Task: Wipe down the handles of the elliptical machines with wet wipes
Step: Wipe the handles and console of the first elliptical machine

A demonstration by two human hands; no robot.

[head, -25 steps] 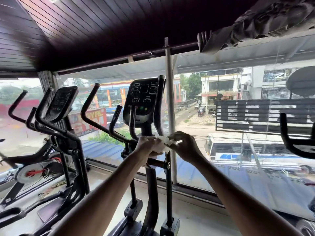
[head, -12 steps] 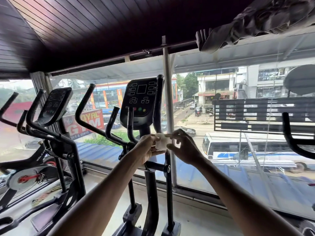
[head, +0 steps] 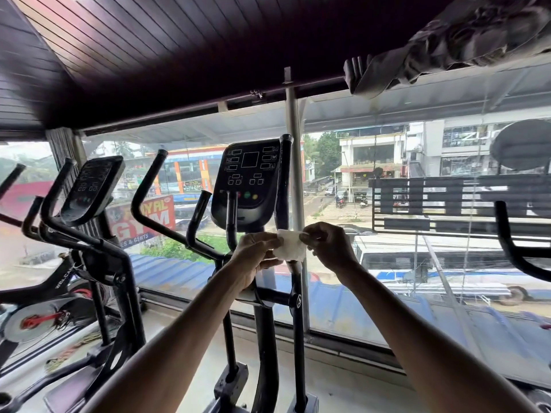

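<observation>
- Since the earlier frame, the wet wipe point(head: 290, 248) has been drawn out flatter between the hands.
- Its left edge is pinched by the left hand point(head: 253, 254) and its upper right corner by the right hand point(head: 328, 248) — each grip is closed on it with fingertips and thumb.
- It is held up near the middle elliptical machine point(head: 247, 180), below the console and in front of the right handle point(head: 283, 186) — contact cannot be told.

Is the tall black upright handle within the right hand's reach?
Probably yes: the right hand, pinching the white wet wipe, is close to the tall black upright handle with nothing between.
</observation>
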